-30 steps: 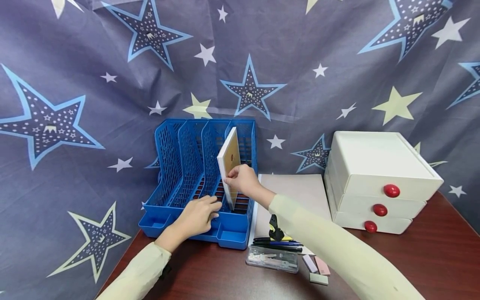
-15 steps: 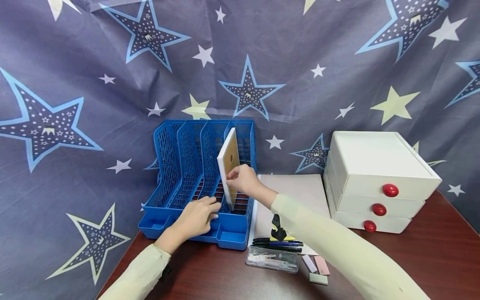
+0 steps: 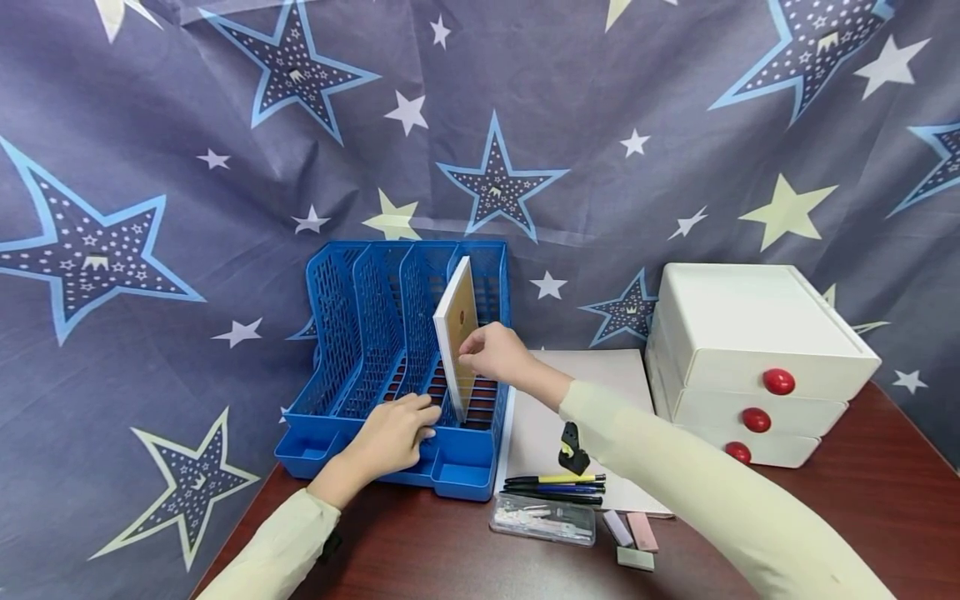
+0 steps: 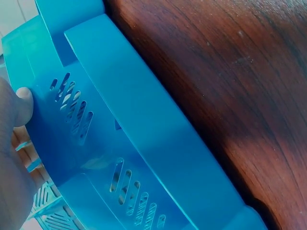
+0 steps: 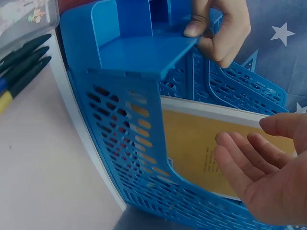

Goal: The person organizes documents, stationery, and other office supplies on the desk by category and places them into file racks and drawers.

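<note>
Book (image 3: 454,329) is upright in the blue rack (image 3: 480,440)'s end slot, around 2 o'clock, cover partly hidden by the right hand (image 3: 497,353), which has eased back slightly, fingers loose, holding nothing. Left hand (image 3: 393,433) grips the rack's front edge.

The sleeved left arm (image 3: 273,537) slants up to the front of the blue rack (image 3: 463,483), where the left hand (image 3: 396,435) grips the ledge with thumb and bent fingers, while the right arm (image 3: 678,467) crosses from its right, the right hand (image 3: 497,353) at its rightmost compartment, loosely curved fingers (image 5: 261,153) apart from the thumb (image 5: 284,125).
</note>
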The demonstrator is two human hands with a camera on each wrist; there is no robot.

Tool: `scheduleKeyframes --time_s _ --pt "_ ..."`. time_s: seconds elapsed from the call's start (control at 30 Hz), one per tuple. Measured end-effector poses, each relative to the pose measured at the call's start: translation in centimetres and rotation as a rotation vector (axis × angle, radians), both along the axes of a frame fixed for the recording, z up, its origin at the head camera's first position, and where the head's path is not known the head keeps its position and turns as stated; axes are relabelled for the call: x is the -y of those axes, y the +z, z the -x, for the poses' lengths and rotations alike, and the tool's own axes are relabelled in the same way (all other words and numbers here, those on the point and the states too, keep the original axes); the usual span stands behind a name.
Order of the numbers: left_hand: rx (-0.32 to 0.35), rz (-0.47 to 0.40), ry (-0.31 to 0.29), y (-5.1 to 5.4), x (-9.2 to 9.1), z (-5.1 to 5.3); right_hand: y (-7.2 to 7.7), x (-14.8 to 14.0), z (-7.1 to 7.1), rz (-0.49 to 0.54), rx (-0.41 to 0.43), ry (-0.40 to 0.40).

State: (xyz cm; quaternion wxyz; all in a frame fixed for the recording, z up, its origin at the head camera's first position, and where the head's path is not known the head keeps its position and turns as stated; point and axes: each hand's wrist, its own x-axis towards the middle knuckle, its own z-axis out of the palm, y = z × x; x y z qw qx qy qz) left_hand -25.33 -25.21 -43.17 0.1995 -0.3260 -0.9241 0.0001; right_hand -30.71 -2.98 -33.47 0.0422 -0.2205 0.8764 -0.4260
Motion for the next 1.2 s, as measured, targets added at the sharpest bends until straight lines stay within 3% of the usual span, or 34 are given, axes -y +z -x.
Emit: scheduleKeyframes --time_s 0.53,0.87,1.2 --pt "0.021 0.023 0.029 -0.2 0.1 -0.1 2.7 -4.2 -1.5 -0.130 -0.094 0.089" --pt "0.007 0.030 0.028 -0.1 0.2 0.0 1.2 -7.8 -3.8 -0.230 -0.198 0.120" --pt "0.008 0.040 0.029 -0.1 0.0 0.0 -1.4 -9.9 -5.3 -0.310 -0.307 0.155"
